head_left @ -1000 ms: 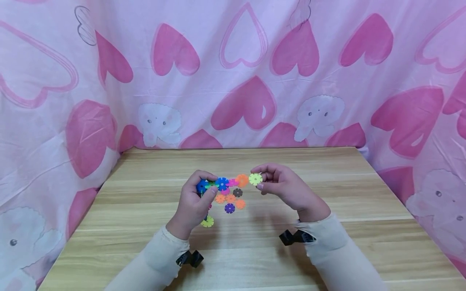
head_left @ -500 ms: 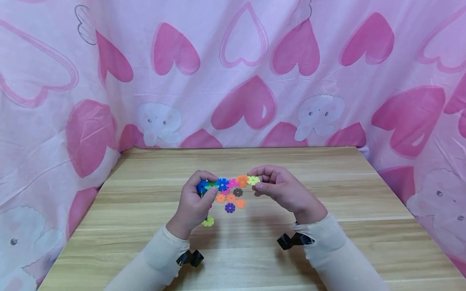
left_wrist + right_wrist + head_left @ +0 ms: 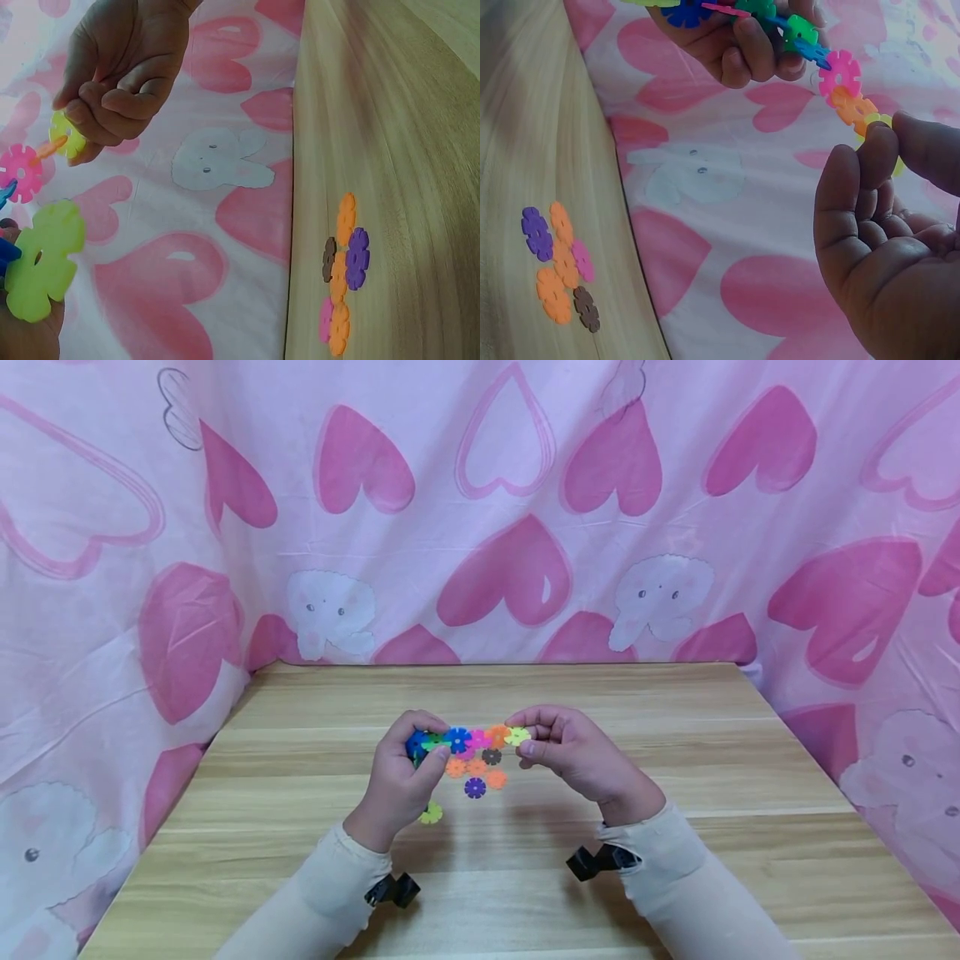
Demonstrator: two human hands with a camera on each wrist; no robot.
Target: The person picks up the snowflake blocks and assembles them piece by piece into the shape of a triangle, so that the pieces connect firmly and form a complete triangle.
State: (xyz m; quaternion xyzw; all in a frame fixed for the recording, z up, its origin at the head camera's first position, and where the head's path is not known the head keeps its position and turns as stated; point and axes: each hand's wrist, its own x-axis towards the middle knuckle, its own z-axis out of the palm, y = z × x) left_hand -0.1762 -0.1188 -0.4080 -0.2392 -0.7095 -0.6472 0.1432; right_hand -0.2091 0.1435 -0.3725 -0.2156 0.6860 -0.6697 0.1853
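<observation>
My left hand [image 3: 401,785] grips a chain of notched plastic snowflake discs [image 3: 458,741] above the table, with blue, green and pink pieces showing around the fingers. A yellow-green disc [image 3: 46,259] hangs at the chain's lower end near that wrist. At the other end, a pink disc [image 3: 840,73] leads to an orange disc [image 3: 853,109]. Thumb and fingertips of my right hand [image 3: 581,756] pinch a yellow disc [image 3: 517,737], whose edge meets the orange one. Part of the chain is hidden behind the left fingers.
Loose discs lie grouped on the wooden table [image 3: 675,877] beneath the hands: a purple one [image 3: 475,788], a brown one [image 3: 586,309], a pink one [image 3: 583,261] and several orange ones [image 3: 553,295]. Pink heart-print cloth [image 3: 502,568] surrounds the table's back and sides.
My right hand has moved left with the yellow disc, from beside the orange disc to overlapping its edge. The left hand has stayed nearly still with the chain.
</observation>
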